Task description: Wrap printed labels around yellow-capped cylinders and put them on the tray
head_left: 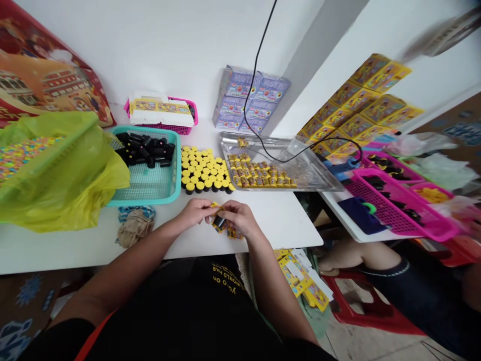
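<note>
My left hand (196, 213) and my right hand (239, 217) meet over the white table's front part. Between the right fingers sits a small black container (219, 220), tilted. The left fingertips pinch a small yellow printed piece (214, 205), a wrapper or label by its look, against the container's upper end; the fingers hide part of both. Beneath the hands lies a little pile of yellow printed wrappers (233, 232). Just beyond stand many black containers with yellow caps (203, 170), packed upright in rows.
A turquoise basket (141, 193) holds black containers. Wrapped pieces (259, 173) line a metal tray (319, 173). At left is a yellow-green bag (75, 185) of colourful beads, beside a crumpled cloth (135, 226). Pink baskets (398, 210) and a person's leg (364, 253) are at right.
</note>
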`<state>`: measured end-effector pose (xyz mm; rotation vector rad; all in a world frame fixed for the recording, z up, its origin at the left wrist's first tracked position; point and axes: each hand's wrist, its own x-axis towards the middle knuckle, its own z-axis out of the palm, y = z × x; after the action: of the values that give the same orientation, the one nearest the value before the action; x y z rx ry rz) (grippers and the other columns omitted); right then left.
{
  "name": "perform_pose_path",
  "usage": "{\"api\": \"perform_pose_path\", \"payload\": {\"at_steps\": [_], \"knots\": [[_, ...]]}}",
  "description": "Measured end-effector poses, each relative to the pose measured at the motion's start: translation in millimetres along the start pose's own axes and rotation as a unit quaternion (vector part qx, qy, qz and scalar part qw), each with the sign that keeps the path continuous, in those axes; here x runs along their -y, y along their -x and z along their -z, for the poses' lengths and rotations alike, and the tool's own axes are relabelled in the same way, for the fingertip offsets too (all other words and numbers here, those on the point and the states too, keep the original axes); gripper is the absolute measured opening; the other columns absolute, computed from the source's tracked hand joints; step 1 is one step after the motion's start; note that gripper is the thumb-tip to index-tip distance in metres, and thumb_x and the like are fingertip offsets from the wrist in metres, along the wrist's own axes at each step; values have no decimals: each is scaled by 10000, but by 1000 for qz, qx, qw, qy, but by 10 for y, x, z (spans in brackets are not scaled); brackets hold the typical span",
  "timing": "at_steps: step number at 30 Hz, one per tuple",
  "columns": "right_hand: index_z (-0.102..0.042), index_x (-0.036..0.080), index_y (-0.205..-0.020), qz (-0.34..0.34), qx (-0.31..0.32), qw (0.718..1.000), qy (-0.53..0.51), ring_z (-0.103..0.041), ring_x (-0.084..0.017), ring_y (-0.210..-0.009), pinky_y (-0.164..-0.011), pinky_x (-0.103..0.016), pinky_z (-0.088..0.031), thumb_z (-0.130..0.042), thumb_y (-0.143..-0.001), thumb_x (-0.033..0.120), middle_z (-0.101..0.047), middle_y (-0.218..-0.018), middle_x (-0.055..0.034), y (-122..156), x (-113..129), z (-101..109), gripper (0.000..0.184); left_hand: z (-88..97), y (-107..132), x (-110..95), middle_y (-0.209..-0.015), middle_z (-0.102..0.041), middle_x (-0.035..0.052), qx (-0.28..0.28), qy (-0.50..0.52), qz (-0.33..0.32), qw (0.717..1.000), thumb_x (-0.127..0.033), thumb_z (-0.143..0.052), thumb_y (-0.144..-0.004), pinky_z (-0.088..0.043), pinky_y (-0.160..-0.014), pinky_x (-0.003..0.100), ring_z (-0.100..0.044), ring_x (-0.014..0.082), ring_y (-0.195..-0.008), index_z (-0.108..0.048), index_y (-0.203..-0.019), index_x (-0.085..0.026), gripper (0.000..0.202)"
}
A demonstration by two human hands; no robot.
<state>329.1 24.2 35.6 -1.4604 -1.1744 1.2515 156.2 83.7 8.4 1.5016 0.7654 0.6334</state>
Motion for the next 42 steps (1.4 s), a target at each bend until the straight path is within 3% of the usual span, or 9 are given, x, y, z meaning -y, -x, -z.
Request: {"api": "perform_pose_path", "payload": {"at_steps": [4, 11, 17, 26, 30, 34, 42], "knots": [[-603, 189, -643, -16, -9, 1000, -18, -369, -65, -379, -403, -225, -279, -751, -584, 332, -553, -492, 62, -6, 3, -10, 213, 21, 9, -43, -560, -611, 22, 16, 20, 10, 1000, -441, -611, -813, -351, -382, 194, -505, 93, -446, -631, -705, -123, 337], [-635, 179, -692, -1, -17, 1000, -9, -397, -69, -382, -384, -217, -279, -757, -598, 337, -578, -515, 42, 29, -2, 111, 221, 48, -31, 57, -524, -576, -2, -40, -45, -25, 998, -469, -737, -704, -322, -378, 185, -477, 76, -430, -584, -593, -133, 386], [-662, 189, -775, 44, -39, 994, -93, -456, -80, -384, -383, -228, -335, -769, -602, 337, -628, -606, 27, -6, 52, 198, 251, 15, -7, 67, -510, -571, -21, 4, -33, -64, 997, -426, -798, -646, -344, -433, 182, -467, 65, -447, -576, -601, -130, 372], [-654, 180, -712, 38, -22, 996, -76, -427, -69, -367, -367, -223, -308, -774, -598, 319, -614, -568, 33, -59, 79, 148, 216, 10, 12, 19, -569, -561, -26, 37, -37, -96, 994, -368, -795, -666, -372, -454, 186, -485, 63, -474, -640, -644, -125, 288], [-650, 182, -702, 6, -40, 994, -104, -431, -79, -356, -363, -233, -314, -751, -592, 345, -624, -570, 24, -63, 70, 151, 222, 15, 14, 12, -575, -581, -12, 44, -14, -76, 996, -390, -795, -667, -403, -439, 190, -510, 75, -478, -662, -679, -121, 300], [-644, 182, -697, 26, -77, 992, -94, -426, -76, -363, -367, -228, -296, -757, -597, 356, -628, -567, 22, -60, 68, 139, 231, 3, 7, 16, -548, -598, -4, 49, 34, -46, 997, -420, -821, -627, -430, -425, 197, -539, 87, -467, -650, -678, -116, 352], [-625, 185, -675, 43, -93, 991, -82, -415, -70, -363, -365, -223, -277, -774, -588, 359, -607, -538, 30, -10, 121, 123, 245, 2, 2, 1, -574, -643, 32, 58, 78, -22, 995, -446, -823, -633, -481, -434, 229, -584, 114, -468, -685, -735, -88, 397]]}}
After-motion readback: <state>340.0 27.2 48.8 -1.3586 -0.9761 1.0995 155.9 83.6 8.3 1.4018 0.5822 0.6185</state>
